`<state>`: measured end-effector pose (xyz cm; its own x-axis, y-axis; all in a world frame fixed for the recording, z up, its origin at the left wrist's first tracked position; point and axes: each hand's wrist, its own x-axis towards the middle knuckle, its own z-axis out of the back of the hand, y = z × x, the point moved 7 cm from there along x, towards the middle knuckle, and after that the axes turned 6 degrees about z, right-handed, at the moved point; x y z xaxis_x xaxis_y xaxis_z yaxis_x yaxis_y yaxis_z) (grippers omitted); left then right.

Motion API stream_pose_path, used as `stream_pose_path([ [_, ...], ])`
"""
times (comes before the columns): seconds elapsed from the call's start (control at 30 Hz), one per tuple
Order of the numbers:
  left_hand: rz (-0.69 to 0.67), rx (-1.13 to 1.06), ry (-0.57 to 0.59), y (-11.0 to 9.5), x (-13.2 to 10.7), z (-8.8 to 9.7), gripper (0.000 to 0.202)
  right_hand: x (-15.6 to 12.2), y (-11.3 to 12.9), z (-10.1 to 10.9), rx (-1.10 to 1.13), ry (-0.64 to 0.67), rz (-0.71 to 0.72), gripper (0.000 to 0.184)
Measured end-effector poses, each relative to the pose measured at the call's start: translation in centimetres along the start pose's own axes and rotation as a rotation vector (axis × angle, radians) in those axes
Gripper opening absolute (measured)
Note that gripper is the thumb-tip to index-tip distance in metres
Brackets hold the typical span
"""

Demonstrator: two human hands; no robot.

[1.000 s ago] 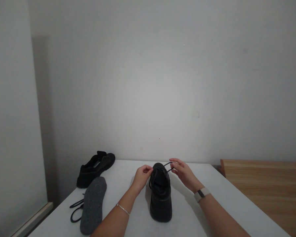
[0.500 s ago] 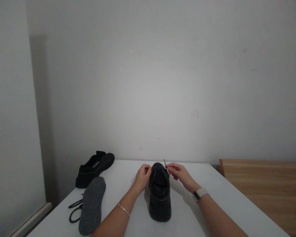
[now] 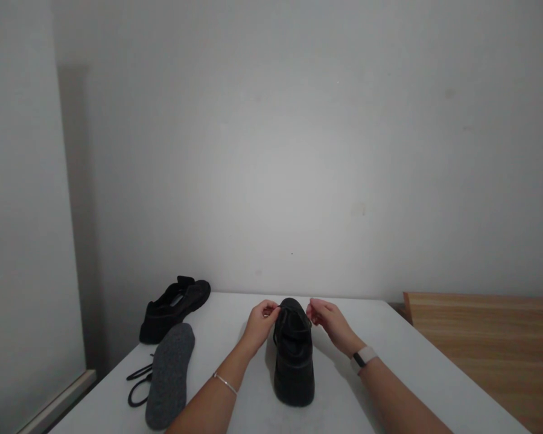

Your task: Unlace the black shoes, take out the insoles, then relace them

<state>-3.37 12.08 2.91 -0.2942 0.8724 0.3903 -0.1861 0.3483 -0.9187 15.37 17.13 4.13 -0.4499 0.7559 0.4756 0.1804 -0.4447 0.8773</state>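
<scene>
Both hands at the sides of a black lace-up shoe [image 3: 294, 383].
The shoe stands heel-on at the middle of the white table [image 3: 416, 355], its opening too dark to tell what is inside. The left hand [image 3: 257, 328] pinches its left edge near the toe; the right hand's [image 3: 333, 323] fingers are bunched at the right edge, their grip unclear. At left, a second black shoe [image 3: 156, 325] has a pale patch [image 3: 176, 299] inside, beside a grey insole [image 3: 169, 380] overlapping a loose black lace [image 3: 136, 405].
</scene>
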Motion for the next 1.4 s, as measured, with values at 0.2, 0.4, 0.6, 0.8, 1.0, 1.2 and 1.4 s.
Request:
stream_pose_path([
  [0.2, 0.046, -0.047, 0.039, 0.8, 0.1, -0.3, 0.03, -0.1, -1.1, 0.1, -0.068, -0.001, -0.089, 0.037],
  [0.4, 0.03, -0.016, 0.01, 0.7, 0.1, -0.2, 0.032, 0.1, -0.2, -0.1, -0.241, -0.013, 0.027, 0.033],
  [0.6, -0.002, -0.016, -0.083, 0.1, 0.2, 0.6, 0.025, 0.3, 0.5, 0.6, -0.311, -0.089, 0.123, 0.035],
  [0.8, 0.02, 0.028, -0.017, 0.7, 0.1, 0.1, 0.027, 0.3, -0.2, 0.5, -0.314, 0.0, 0.114, 0.031],
  [1.0, 0.001, 0.017, -0.134, -0.1, 0.3, 1.5, 0.023, 0.6, -0.6, 1.4, -0.408, -0.068, 0.184, 0.03],
  [1.2, 0.067, -0.018, -0.075, 0.8, 0.3, 0.9, 0.028, 0.4, -1.4, 0.9, -0.351, -0.003, 0.124, 0.033],
  [1.4, 0.028, 0.019, -0.134, 0.8, 0.5, 1.8, 0.03, 0.7, -1.2, 1.9, -0.371, -0.089, 0.15, 0.035],
])
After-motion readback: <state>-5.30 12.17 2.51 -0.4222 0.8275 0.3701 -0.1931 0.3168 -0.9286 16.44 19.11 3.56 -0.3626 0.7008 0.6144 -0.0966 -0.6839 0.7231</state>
